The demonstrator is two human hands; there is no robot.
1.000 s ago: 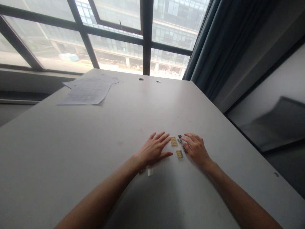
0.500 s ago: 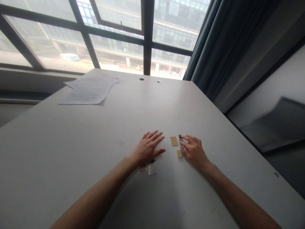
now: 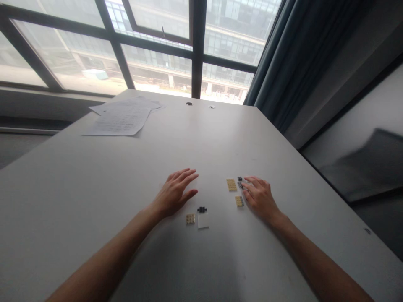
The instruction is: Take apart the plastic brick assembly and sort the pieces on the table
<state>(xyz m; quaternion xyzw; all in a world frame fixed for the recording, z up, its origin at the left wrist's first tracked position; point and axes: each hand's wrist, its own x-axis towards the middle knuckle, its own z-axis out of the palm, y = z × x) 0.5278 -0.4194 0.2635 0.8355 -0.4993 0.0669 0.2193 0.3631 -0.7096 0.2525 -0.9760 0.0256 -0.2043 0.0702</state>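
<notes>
My left hand [image 3: 175, 192] lies flat on the grey table [image 3: 94, 188], fingers stretched out, holding nothing. Just right of its wrist sit a small tan plate [image 3: 190, 218], a tiny black piece [image 3: 202, 209] and a white tile [image 3: 203, 220]. My right hand [image 3: 260, 198] rests palm down with fingers spread over small dark grey pieces [image 3: 240, 182]. A larger tan plate [image 3: 231, 185] lies left of its fingertips and a smaller tan plate [image 3: 239, 201] sits beside its thumb.
Printed paper sheets [image 3: 121, 118] lie at the table's far left. Two round cable holes [image 3: 189, 103] are near the far edge, under a large window. A dark curtain [image 3: 283, 63] hangs at the right, and the table's right edge drops off beside a dark panel.
My left hand has slid left, away from the tan plates, uncovering the small tan plate, black piece and white tile. My right hand has stayed almost in place.
</notes>
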